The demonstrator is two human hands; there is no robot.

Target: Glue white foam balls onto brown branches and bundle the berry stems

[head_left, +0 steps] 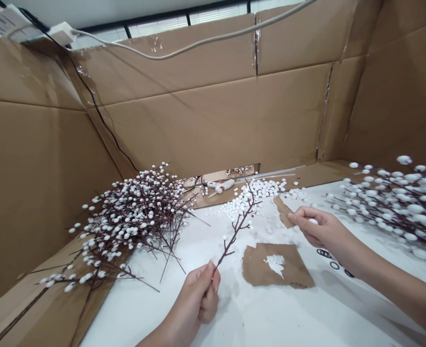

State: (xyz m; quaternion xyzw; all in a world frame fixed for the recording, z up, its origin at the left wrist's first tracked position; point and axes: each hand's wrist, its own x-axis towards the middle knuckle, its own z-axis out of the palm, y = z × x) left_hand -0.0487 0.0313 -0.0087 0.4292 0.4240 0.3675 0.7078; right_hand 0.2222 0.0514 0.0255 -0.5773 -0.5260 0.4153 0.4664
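One twig (236, 228) | above white table (144, 308) | long axis slants up-right, tip away | dark brown, forked, few white beads (225, 238) | left hand (194, 294) pinches lower end | right hand (326, 234) curled round white ball (313, 221)

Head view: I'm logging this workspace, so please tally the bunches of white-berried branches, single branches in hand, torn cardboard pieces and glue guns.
Branch bunches: 2 (left bunch, right bunch)
Single branch in the left hand: 1
Torn cardboard: 2 (white-smeared piece, narrow piece at the right hand)
Glue gun: 1
Total: 6
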